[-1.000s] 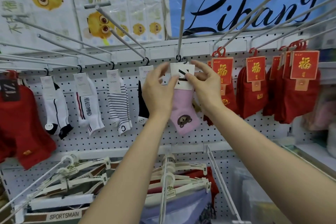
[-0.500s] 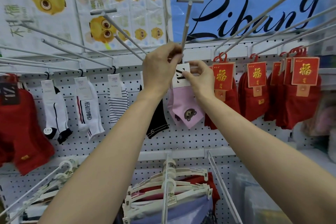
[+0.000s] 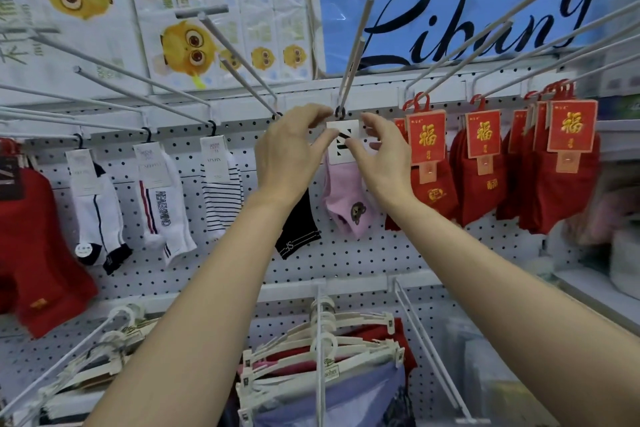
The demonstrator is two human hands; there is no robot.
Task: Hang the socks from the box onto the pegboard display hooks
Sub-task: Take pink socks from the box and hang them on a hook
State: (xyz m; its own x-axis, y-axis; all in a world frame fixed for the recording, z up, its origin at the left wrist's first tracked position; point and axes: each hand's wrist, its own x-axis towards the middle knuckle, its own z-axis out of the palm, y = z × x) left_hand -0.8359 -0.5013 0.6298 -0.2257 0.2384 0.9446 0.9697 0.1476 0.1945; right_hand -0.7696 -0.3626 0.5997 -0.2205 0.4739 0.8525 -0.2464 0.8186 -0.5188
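Pink sock (image 3: 348, 198) with the bear patch hangs by its white header card (image 3: 343, 141), whose black loop (image 3: 340, 112) sits at the pegboard end of the long white hook (image 3: 353, 45). My left hand (image 3: 287, 156) comes in from the left with the thumb tip touching the card's left edge, the fingers arched loosely over the top beside the loop. My right hand (image 3: 384, 163) is on the other side, a fingertip just at the card's right edge, the remaining fingers spread and relaxed. Neither hand is clamped on the card; both look loose, more steadying than gripping.

I judge this pair as good as hung, with me only squaring it against the pegboard (image 3: 346, 253). It hangs between the black sock (image 3: 299, 236) on the next hook to the left and the red socks (image 3: 429, 191) on the right, close to both.

Next, I'd say, both hands should draw straight back toward me without snagging the card, keeping clear of the hook rods that jut out around my wrists. Then I need another pair; the box is not in view, so I must look away from the board to find it.
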